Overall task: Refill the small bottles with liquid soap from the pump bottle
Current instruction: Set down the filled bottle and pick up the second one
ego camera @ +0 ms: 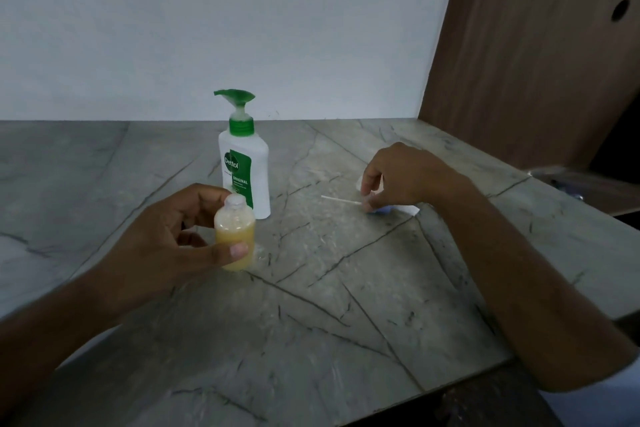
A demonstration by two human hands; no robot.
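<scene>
Right hand (398, 177) covered a small white and bluish item (391, 209) on the desk (346, 288), identity unclear; its grip pinched there, a thin white tube (341, 200) projecting toward 9 o'clock. Left hand (180, 236) grasped the small bottle (235, 236), thumb across its front, upright, uncapped, about two-thirds full of cloudy yellow soap. Pump bottle (244, 163) stood at 12 o'clock just behind it.

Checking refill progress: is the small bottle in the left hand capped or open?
Open: the small bottle shows a bare neck, no cap, mostly full of yellow soap.
</scene>
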